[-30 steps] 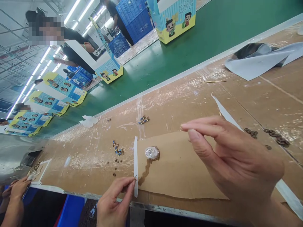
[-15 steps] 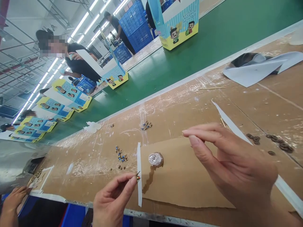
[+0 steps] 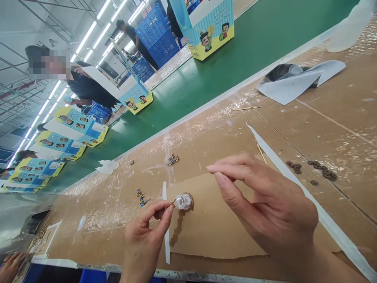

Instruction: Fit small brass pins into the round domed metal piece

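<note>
My left hand (image 3: 150, 230) pinches a tiny dark metal piece (image 3: 174, 201) between thumb and forefinger. Most of that piece is hidden by the fingertips; its tip is at the rim of a small clear cup (image 3: 183, 202), and I cannot tell whether they touch. The cup stands on a cardboard sheet (image 3: 218, 232) beside a long brown stain (image 3: 177, 230). Over the sheet's right part hovers my right hand (image 3: 262, 200), thumb and forefinger nearly together; anything between them is too small to make out. Left of the cup lie several small blue-and-gold metal pieces (image 3: 141, 198).
More blue-and-gold pieces (image 3: 172, 159) lie farther back. Several dark round discs (image 3: 326, 172) sit at the right, past a white tape strip (image 3: 279, 169). A grey-white sheet (image 3: 285, 92) lies behind. Printed boxes (image 3: 212, 35) stand along the green belt (image 3: 265, 47); a co-worker (image 3: 88, 86) is across it.
My left hand has moved up and right, bringing the small metal piece from the tape strip to the cup's rim. My right hand keeps its pinch. The whole view has shifted slightly.
</note>
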{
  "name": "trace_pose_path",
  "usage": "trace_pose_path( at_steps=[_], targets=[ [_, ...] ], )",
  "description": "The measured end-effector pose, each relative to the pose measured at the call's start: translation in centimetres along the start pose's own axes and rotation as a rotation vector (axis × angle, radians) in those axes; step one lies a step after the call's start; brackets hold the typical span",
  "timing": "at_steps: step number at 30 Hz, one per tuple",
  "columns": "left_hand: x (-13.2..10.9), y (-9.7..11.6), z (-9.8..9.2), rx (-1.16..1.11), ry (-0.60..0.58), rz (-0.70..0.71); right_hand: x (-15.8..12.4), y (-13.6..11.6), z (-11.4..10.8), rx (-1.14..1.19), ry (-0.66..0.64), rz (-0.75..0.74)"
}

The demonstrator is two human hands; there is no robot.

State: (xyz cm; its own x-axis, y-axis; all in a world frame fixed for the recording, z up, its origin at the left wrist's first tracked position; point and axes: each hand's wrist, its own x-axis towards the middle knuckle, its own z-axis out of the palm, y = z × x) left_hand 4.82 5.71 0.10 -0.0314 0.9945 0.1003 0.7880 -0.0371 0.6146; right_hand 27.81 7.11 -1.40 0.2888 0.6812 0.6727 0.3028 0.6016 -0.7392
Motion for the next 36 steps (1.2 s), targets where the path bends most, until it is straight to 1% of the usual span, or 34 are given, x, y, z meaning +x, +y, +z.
trace_pose_path(
  at_steps=[3,7,13,18,23,29,31,32,34,36],
  targets=[
    [0.3,0.4,0.1,0.033,-0.032,0.046,0.1,-0.1,-0.1,0.017,-0.004,0.005],
    [0.6,1.1,0.4,0.079,-0.044,0.096,0.1,-0.2,-0.3,0.054,0.012,-0.004],
    [0.8,1.9,0.5,0.135,-0.085,0.110,0.1,-0.2,-0.3,0.089,0.024,0.002],
    [0.9,2.0,0.5,0.171,-0.088,0.102,0.1,-0.3,-0.3,0.103,0.026,0.005],
    [1.0,1.8,0.2,0.193,-0.134,0.146,0.2,-0.2,-0.3,0.118,0.034,0.005],
    [1.0,1.9,-0.3,0.175,-0.113,0.171,0.2,-0.1,-0.3,0.104,0.026,0.008],
    [0.8,1.9,-0.5,0.142,-0.098,0.123,0.1,-0.1,-0.3,0.093,0.026,0.002],
    [0.7,1.8,-0.6,0.104,-0.078,0.076,0.1,-0.2,-0.4,0.087,0.028,-0.001],
    [0.4,1.7,-1.0,-0.045,-0.004,-0.082,0.1,-0.2,-0.5,0.066,0.023,-0.003],
    [-0.1,1.6,-1.4,-0.270,0.103,-0.273,0.1,-0.2,-0.6,0.037,0.010,-0.011]
  ],
)
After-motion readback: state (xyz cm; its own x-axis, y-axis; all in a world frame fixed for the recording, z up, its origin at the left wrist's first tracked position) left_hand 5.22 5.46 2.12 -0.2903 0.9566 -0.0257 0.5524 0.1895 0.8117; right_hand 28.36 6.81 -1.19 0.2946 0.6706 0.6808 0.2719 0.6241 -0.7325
